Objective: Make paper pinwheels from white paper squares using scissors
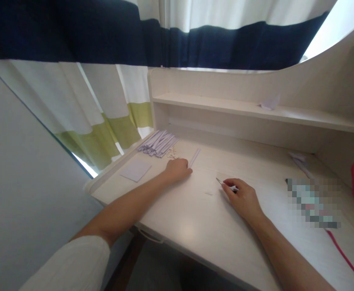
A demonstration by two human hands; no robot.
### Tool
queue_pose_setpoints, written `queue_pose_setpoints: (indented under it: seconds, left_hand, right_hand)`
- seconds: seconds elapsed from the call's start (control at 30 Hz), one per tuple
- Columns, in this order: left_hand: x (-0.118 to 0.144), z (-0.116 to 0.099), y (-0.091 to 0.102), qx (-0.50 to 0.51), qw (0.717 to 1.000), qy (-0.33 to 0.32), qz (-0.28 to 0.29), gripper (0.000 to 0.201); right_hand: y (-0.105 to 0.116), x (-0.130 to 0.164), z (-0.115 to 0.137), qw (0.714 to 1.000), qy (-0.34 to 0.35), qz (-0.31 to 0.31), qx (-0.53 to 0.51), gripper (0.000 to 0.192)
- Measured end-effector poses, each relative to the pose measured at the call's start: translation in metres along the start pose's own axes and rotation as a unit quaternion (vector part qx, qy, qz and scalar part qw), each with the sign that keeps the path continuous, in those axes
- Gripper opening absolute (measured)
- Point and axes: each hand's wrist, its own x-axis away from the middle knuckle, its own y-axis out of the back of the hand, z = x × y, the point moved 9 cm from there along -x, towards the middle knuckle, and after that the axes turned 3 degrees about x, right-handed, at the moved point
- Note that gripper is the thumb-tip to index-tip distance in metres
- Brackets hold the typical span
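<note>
My left hand (177,169) rests on the desk with its fingers curled in. A narrow white paper strip (195,156) sticks out between its thumb and forefinger, its lower end hidden. Just beyond the knuckles lie several short pale sticks (172,153), close to a pile of narrow white paper strips (158,143). To the right, my right hand (240,197) is closed on a small thin-tipped tool (219,180) with a white and dark part inside the fingers; its kind is not clear. Between the hands lies a tiny thin sliver (208,193).
A square sheet of white paper (136,169) lies left of my left forearm. A blurred-out object (311,204) and a red cord (343,252) are at the right. Behind the desk (189,218) runs a shelf (213,104) holding a folded paper (270,103).
</note>
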Motion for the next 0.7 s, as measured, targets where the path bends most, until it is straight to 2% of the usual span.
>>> queue_pose_setpoints:
  seconds: [0.17, 0.33, 0.4, 0.47, 0.53, 0.7]
  left_hand:
    - [-0.008, 0.018, 0.013, 0.026, 1.000, 0.000, -0.002, 0.036]
    - [-0.034, 0.072, 0.051, 0.037, 0.997, 0.049, -0.047, 0.033]
    - [-0.046, 0.094, 0.066, 0.041, 0.995, 0.075, -0.057, 0.039]
    - [-0.056, 0.109, 0.076, 0.048, 0.993, 0.085, -0.065, 0.040]
    - [-0.062, 0.111, 0.075, 0.054, 0.994, 0.076, -0.058, 0.040]
    - [-0.058, 0.085, 0.038, 0.051, 0.999, 0.006, 0.014, 0.038]
  right_hand:
    - [0.000, 0.000, 0.001, 1.000, 0.009, 0.001, -0.002, 0.029]
    - [0.000, 0.000, 0.004, 1.000, 0.013, 0.002, -0.005, 0.029]
    - [0.001, 0.000, 0.005, 1.000, 0.013, -0.001, -0.005, 0.029]
    - [0.002, 0.000, 0.005, 1.000, 0.012, -0.005, -0.004, 0.030]
    - [0.003, 0.000, 0.004, 1.000, 0.011, -0.008, -0.003, 0.029]
    - [0.003, 0.000, 0.001, 1.000, 0.009, -0.012, 0.001, 0.029]
